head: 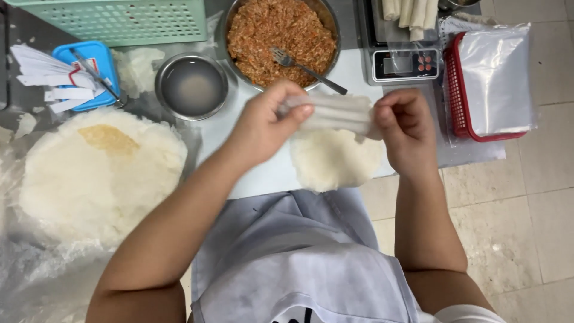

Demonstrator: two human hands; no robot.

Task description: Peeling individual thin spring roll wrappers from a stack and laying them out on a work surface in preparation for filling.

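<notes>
You hold a rolled white wrapper [335, 113] between both hands, lifted above the tabletop [263, 173]. Your left hand [263, 125] pinches its left end, thumb laid along the top; your right hand [403, 128] closes on the right end. Both grips are narrow and full of the roll.

Just below your grips lies a flat round wrapper [335, 160]; well to the left of your left hand sits a thick stack of wrappers [95, 173]. Beyond your grips stands a metal bowl of orange-brown filling [281, 37] with a fork [305, 67] in it, and to its left a small bowl of cloudy liquid [191, 87].

The roll looks light, soft and thin-skinned, likely to tear or squeeze out if pressed. Hold it at the ends, with light pressure.
</notes>
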